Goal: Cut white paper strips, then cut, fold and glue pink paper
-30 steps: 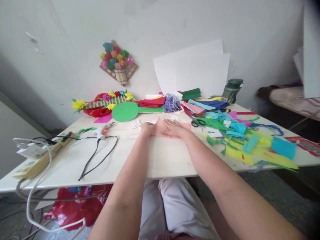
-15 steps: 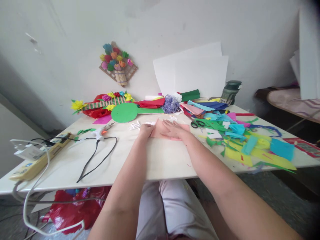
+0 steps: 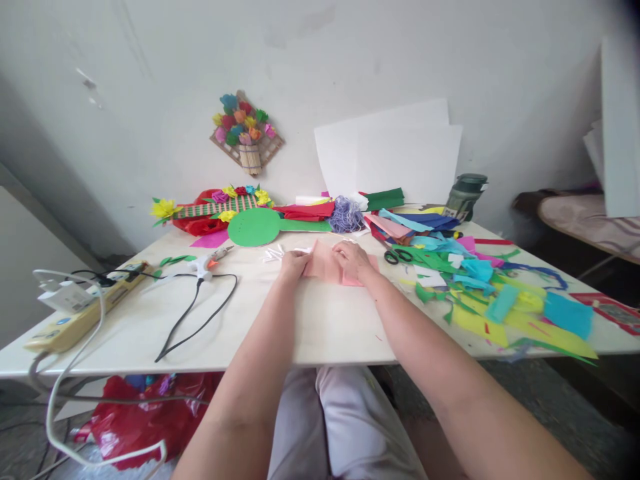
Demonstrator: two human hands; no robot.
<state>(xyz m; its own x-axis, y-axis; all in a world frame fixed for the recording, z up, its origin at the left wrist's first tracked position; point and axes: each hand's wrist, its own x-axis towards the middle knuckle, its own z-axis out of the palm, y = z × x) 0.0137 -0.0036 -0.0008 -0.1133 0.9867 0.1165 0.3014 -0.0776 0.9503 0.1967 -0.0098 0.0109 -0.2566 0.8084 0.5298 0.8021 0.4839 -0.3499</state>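
Note:
A sheet of salmon-pink crepe paper (image 3: 324, 261) lies on the white table between my hands. My left hand (image 3: 296, 263) pinches its left edge. Over the right part of the paper, my right hand (image 3: 352, 260) has its fingers bent and closed on the sheet, which looks folded or raised there. Small white sticks (image 3: 273, 254) lie just beyond my left hand. To the right of my right hand are black-handled scissors (image 3: 397, 256).
Colourful paper scraps (image 3: 500, 300) cover the table's right side. A glue gun (image 3: 203, 267) with a looped black cord and a power strip (image 3: 75, 327) are at left. Behind stand a green paddle-shaped cutout (image 3: 255, 227), purple yarn (image 3: 346, 215) and a bottle (image 3: 465, 195).
My right hand has gone from lying flat on the crepe paper to curled fingers gripping it. My left hand stays at the left edge. The camera view has shifted slightly.

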